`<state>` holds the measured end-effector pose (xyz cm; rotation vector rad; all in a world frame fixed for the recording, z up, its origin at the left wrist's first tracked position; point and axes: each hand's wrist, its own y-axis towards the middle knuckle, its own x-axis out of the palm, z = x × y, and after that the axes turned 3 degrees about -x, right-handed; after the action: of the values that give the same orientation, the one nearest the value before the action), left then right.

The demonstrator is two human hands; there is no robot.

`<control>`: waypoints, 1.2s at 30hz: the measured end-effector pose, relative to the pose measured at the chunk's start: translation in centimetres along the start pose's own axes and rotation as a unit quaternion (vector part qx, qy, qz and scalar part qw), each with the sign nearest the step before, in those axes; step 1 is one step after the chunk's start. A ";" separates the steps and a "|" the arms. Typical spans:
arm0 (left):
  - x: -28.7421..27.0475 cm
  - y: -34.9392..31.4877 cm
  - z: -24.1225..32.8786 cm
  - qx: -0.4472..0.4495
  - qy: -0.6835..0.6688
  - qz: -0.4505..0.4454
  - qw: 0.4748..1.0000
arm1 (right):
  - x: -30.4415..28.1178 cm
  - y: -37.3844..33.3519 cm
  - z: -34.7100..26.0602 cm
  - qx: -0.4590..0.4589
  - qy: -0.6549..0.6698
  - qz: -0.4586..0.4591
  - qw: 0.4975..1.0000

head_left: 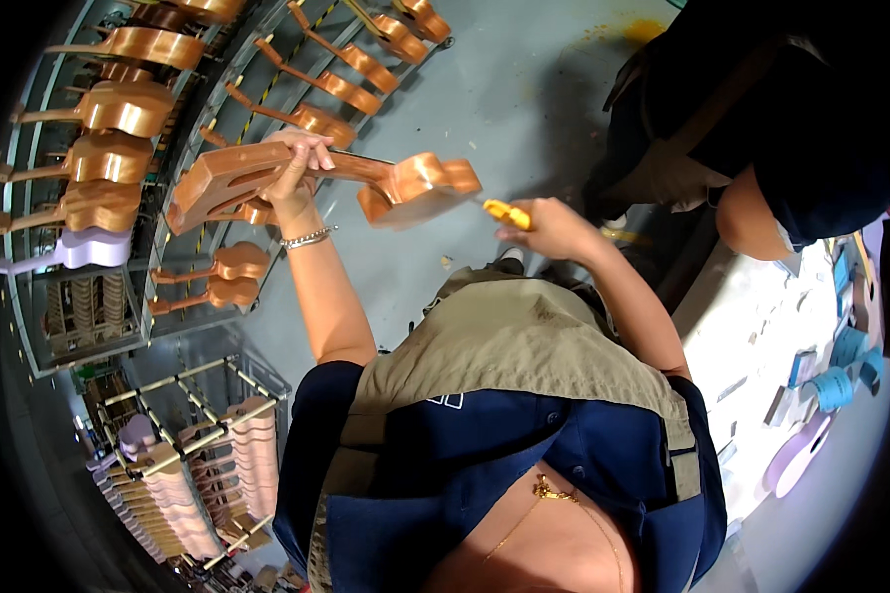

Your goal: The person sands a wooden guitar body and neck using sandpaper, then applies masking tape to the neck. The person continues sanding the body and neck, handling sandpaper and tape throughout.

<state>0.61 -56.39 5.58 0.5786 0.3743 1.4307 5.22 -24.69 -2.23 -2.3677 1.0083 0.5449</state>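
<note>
A brown wooden ukulele point(420, 190) is held up in front of me, its slotted headstock point(229, 178) toward the left and its body toward the right. My left hand point(302, 163) is wrapped round the neck beside the headstock. My right hand point(556, 232) grips a small yellow tool point(507, 213), whose exact kind I cannot make out. The tool's tip points toward the lower end of the ukulele's body, with a small gap between them. No strings can be made out on the ukulele.
Racks of ukuleles point(109, 158) stand at the left, with another rack point(311, 124) nearer. A framed cart point(208, 435) of wooden parts is at lower left. A person in dark clothing point(732, 128) bends close at upper right, beside a cluttered white worktable point(722, 326).
</note>
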 end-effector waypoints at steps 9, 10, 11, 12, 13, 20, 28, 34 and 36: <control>1.5 0.2 -6.3 -0.134 0.029 0.148 0.979 | -2.0 -2.7 -7.4 -0.106 0.006 0.165 0.981; 1.7 0.4 -6.7 -0.148 -0.017 0.156 0.977 | -2.0 -2.9 -7.2 -0.108 -0.005 0.170 0.979; 2.1 0.6 -6.8 -0.159 -0.063 0.162 0.972 | -2.1 -2.9 -6.8 -0.113 -0.018 0.178 0.977; 2.3 1.0 -7.0 -0.171 -0.108 0.168 0.965 | -1.4 -2.0 -4.9 -0.006 -0.083 0.104 0.991; 2.2 1.4 -7.3 -0.180 -0.122 0.167 0.962 | -1.4 -2.2 -4.7 -0.016 -0.079 0.129 0.988; 3.1 0.6 -10.7 -0.262 -0.084 0.114 0.955 | 0.4 -4.2 -3.1 0.046 -0.100 0.072 0.991; 10.7 -3.8 -16.9 -0.294 0.102 -0.060 0.949 | 4.6 -20.9 1.2 0.223 0.056 0.653 0.721; 16.1 -4.5 -19.2 -0.230 0.169 -0.196 0.938 | 14.6 -40.0 6.8 0.764 0.119 0.579 0.260; 17.7 -4.1 -19.4 -0.213 0.180 -0.229 0.933 | 20.5 -47.7 9.2 0.764 0.165 0.615 0.104</control>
<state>-5.02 -36.17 -10.69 -0.1298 0.4376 1.1081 52.57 -1.99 -6.64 0.7166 1.8544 -0.6049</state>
